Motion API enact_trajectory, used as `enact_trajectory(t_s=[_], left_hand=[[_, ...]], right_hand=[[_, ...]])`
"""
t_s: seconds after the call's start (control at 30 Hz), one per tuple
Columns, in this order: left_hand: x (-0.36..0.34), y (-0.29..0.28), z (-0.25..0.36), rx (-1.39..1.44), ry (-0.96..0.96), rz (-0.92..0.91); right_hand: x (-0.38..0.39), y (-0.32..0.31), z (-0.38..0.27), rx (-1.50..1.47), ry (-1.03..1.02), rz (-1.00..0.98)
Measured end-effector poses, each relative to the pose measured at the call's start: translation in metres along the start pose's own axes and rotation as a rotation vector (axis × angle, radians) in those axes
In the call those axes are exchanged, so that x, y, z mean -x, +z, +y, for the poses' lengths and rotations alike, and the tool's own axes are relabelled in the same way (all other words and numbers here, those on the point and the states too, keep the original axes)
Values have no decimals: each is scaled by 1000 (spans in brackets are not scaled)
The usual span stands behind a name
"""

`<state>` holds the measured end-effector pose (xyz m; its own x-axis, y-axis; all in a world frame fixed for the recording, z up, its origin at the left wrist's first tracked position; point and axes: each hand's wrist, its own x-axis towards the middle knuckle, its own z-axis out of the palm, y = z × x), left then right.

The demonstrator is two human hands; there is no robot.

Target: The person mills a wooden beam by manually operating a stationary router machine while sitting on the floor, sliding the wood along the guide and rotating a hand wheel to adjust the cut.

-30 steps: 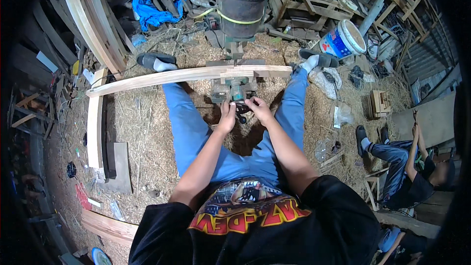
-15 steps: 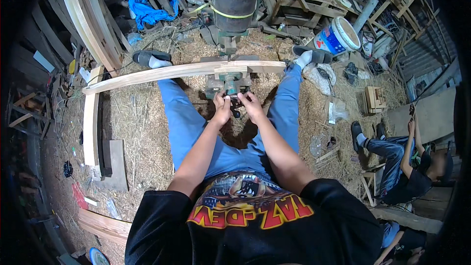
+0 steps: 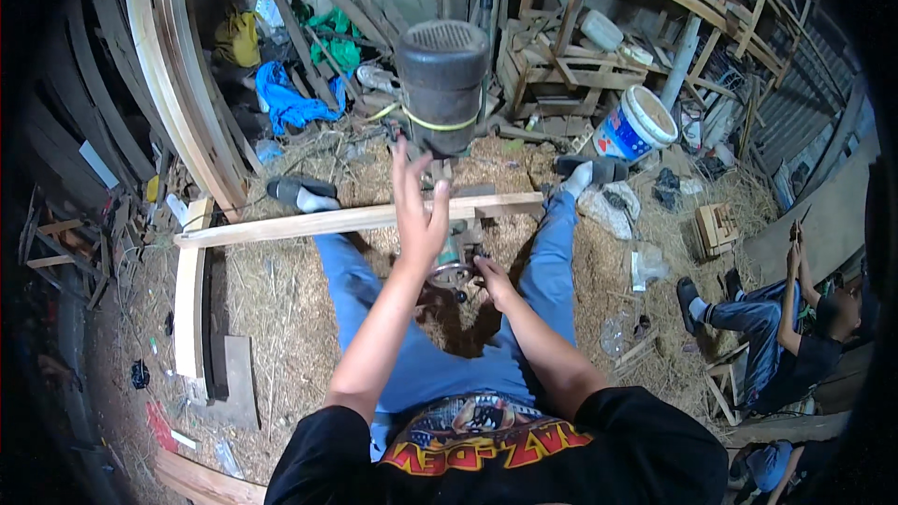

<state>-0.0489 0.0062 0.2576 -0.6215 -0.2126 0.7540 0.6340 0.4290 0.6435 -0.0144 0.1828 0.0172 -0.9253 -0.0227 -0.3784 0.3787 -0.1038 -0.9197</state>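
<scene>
My left hand [image 3: 421, 210] is raised in front of the machine, fingers stretched out and holding nothing; it hides part of the machine. My right hand [image 3: 496, 282] has its fingers closed at the rim of a round handwheel [image 3: 451, 271] on the machine's vise. Above the vise stands a dark motor housing [image 3: 441, 84] with a yellow band round it. A long pale wooden beam [image 3: 318, 224] lies crosswise through the machine, beyond the handwheel. The beam's left end rests on an upright-looking wooden piece [image 3: 192, 309]. The grip on the beam is hidden behind my left hand.
My legs straddle the machine on a shaving-strewn floor. Curved boards [image 3: 173, 84] lean at the far left. A white and blue bucket [image 3: 638, 123] stands far right, and a small wooden block stack [image 3: 716, 229] lies nearer. At right another person [image 3: 795, 327] sits, with one more below.
My left hand has left the handwheel and risen toward the motor, its fingers opening. My right hand stays at the wheel. The view has tilted up, so more of the back wall shows.
</scene>
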Motion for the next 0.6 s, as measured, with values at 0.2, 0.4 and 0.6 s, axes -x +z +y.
enact_trajectory(t_s=[0.2,0.4,0.6], left_hand=[[-179,23,39,-238,551,115],[-179,31,14,-290,544,91],[-176,38,14,-266,498,115]], right_hand=[[-104,-63,-45,433,-275,63],[-182,-46,-307,416,-851,231],[-173,53,-560,525,-1227,620]])
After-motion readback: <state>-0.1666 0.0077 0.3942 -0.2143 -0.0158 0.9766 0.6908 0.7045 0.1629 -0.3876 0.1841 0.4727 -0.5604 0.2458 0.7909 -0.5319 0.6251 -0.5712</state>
